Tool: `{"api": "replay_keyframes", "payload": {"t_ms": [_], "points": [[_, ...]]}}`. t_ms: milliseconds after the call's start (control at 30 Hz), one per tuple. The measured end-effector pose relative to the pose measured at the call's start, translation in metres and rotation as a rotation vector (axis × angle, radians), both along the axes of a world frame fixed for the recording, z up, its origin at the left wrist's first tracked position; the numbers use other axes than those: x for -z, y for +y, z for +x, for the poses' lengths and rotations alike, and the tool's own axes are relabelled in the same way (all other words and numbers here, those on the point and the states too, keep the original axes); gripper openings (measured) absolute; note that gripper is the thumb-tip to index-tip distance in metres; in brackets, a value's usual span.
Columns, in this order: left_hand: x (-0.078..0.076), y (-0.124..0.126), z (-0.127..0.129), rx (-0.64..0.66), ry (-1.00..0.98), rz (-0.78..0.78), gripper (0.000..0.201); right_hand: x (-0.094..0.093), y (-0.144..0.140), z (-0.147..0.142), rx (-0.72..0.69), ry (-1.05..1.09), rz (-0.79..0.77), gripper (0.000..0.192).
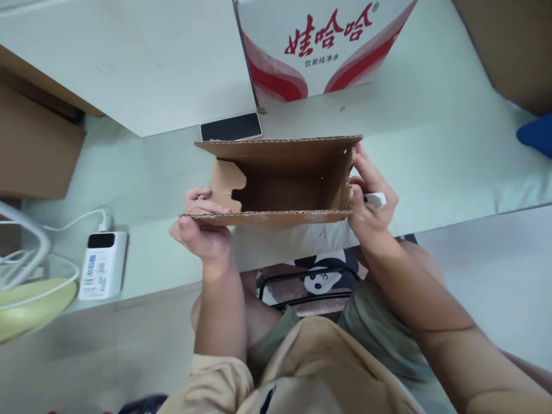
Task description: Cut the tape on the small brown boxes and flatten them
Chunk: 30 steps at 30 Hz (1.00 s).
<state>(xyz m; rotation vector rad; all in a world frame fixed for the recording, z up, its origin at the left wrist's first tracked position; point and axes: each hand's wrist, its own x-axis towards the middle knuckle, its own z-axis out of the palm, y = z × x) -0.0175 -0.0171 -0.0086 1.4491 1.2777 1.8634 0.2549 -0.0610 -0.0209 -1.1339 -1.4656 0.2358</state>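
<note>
Around your box [284, 192]: your left hand [202, 230] at eight o'clock, power bank [102, 267] beyond it; phone [232, 126] at eleven; water carton [321, 69] at one; right hand [375, 204] at three.

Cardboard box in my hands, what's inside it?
Inside the box, bare brown cardboard and a notched flap show; anything close against the near panel is hidden.

- Corrugated cardboard box [280, 194]: plain brown, long and narrow, held between our left hand [204, 237] and right hand [371, 217], its open mouth facing us so that we see down into the interior.
- Its left end flap [226, 179], notched along the edge, tilts inwards; at the right end we see another cut-out edge.
- Small white object [376, 200]: we hold it in the right hand, which hides part of it.
</note>
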Motion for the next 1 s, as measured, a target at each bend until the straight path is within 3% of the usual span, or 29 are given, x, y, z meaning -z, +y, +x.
{"api": "replay_keyframes", "payload": {"t_ms": [100, 233, 400, 567, 667, 800, 1000], "points": [[-0.002, -0.005, 0.000, 0.052, -0.108, 0.185, 0.066, 0.001, -0.001, -0.001, -0.020, 0.007, -0.008, 0.059], [-0.007, -0.009, 0.000, 0.113, -0.099, 0.207, 0.074, -0.001, -0.001, 0.000, -0.108, 0.021, -0.027, 0.070], [-0.006, -0.004, -0.004, 0.127, -0.093, 0.266, 0.069, -0.006, -0.002, -0.001, -0.190, 0.057, -0.088, 0.079], [-0.002, 0.000, -0.006, 0.177, 0.005, 0.444, 0.064, -0.011, -0.004, -0.003, -0.099, 0.098, -0.140, 0.073], [-0.004, -0.002, -0.007, 0.217, 0.032, 0.453, 0.062, -0.017, -0.006, -0.003, -0.066, 0.021, -0.212, 0.077], [-0.006, -0.004, -0.010, 0.270, 0.075, 0.404, 0.066, -0.026, -0.010, -0.005, -0.118, -0.049, -0.168, 0.065], [-0.002, -0.004, -0.008, 0.183, 0.042, 0.322, 0.071, -0.021, -0.008, -0.004, -0.111, -0.044, -0.124, 0.079]]}}
